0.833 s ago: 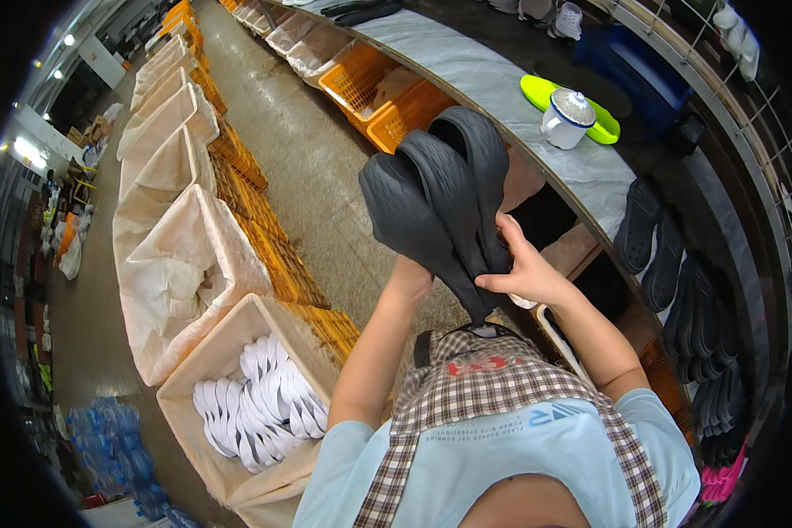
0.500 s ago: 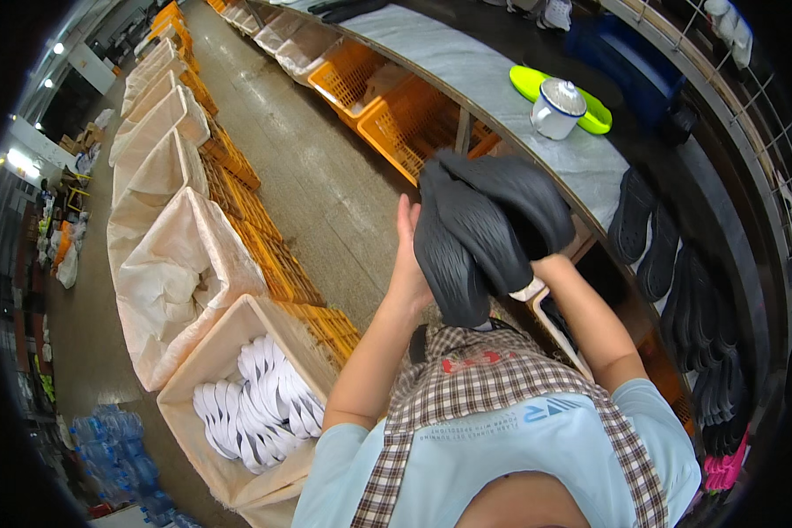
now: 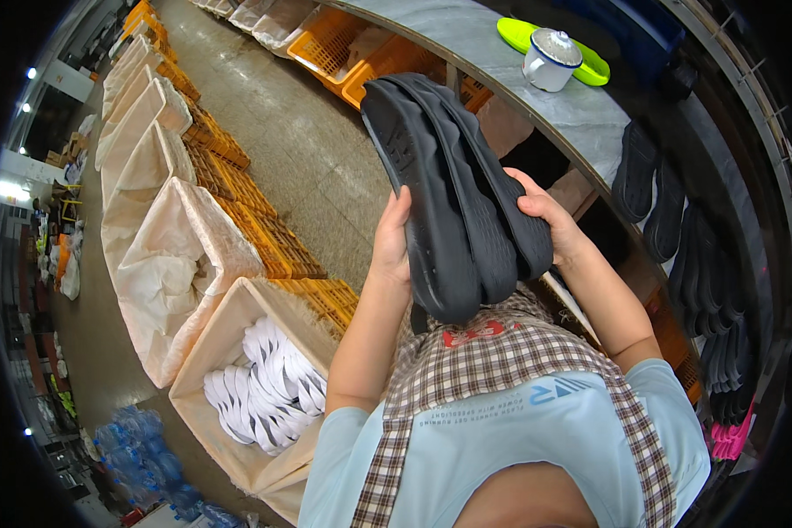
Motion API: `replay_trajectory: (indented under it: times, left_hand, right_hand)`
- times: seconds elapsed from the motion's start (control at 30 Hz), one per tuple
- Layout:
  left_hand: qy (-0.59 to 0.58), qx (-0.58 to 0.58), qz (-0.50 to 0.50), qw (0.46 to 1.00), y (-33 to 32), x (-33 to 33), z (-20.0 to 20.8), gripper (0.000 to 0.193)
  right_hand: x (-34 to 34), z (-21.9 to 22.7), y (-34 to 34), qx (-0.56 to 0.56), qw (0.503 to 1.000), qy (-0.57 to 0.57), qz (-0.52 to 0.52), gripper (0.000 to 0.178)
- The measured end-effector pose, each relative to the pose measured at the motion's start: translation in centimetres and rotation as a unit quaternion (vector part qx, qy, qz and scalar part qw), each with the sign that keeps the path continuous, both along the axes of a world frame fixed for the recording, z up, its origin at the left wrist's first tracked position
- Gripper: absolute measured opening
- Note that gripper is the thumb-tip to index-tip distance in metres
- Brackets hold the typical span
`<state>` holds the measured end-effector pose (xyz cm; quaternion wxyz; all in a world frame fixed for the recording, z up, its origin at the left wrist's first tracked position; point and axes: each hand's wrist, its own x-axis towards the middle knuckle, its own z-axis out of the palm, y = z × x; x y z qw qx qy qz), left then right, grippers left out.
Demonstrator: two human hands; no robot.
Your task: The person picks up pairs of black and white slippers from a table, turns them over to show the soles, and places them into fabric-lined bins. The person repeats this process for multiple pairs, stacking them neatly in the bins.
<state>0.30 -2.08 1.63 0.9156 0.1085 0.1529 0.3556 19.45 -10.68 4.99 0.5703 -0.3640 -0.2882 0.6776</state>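
A fanned stack of black shoe soles [image 3: 433, 198] is between my two hands, in front of my checked apron. My left hand [image 3: 393, 236] grips the stack's left edge, its thumb against the outer sole; the other fingers are hidden behind. On the opposite side, my right hand [image 3: 547, 216] closes on the rightmost sole, with thumb and fingers at its edge. The stack's long side faces up, and the far ends reach over the aisle toward the yellow crates [image 3: 352, 62].
To my right runs a curved bench [image 3: 493, 75] with a lidded white enamel mug [image 3: 551, 60], a bright green tray [image 3: 594, 69] and rows of black soles [image 3: 635, 172]. At left, cloth-lined bins [image 3: 180, 273] form a row; the nearest holds white strap-like pieces [image 3: 268, 387]. Blue plastic bottles [image 3: 145, 458] lie on the floor.
The soles have turned from a bunched, tilted position to a more upright fan, their far ends raised. My right hand has moved up to their right edge; my left hand now grips the left edge.
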Motion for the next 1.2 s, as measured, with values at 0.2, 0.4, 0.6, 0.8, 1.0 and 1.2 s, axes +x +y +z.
replay_trajectory:
  times: [0.2,0.4,0.6,0.8,1.0,1.2]
  left_hand:
    - [0.026,0.047,-0.011,0.999,0.2,0.5,-1.5,0.045]
    - [-0.083,0.048,-0.059,0.994,-0.2,0.4,-4.0,0.047]
    - [-0.075,-0.02,-0.032,0.996,-2.0,-0.2,-4.8,0.045]
    - [-0.046,0.047,-0.045,0.997,-2.7,-0.7,-5.1,0.037]
    - [-0.003,0.046,-0.049,0.998,-2.5,-0.5,-4.8,0.038]
    - [-0.015,0.048,-0.058,0.997,-1.8,-0.7,-4.4,0.041]
  right_hand:
    - [-1.4,0.3,-0.8,-0.004,0.999,-0.048,-0.022,0.06]
    - [-1.2,-0.1,-2.0,-0.011,1.0,-0.015,-0.019,0.064]
    - [-1.4,-2.5,-3.9,0.024,0.982,-0.185,0.019,0.081]
    - [-2.6,-4.6,-5.7,0.075,0.977,-0.199,0.015,0.084]
    - [-2.7,-4.7,-5.6,0.107,0.975,-0.194,0.012,0.081]
    - [-3.0,-4.8,-5.6,0.118,0.98,-0.157,0.008,0.082]
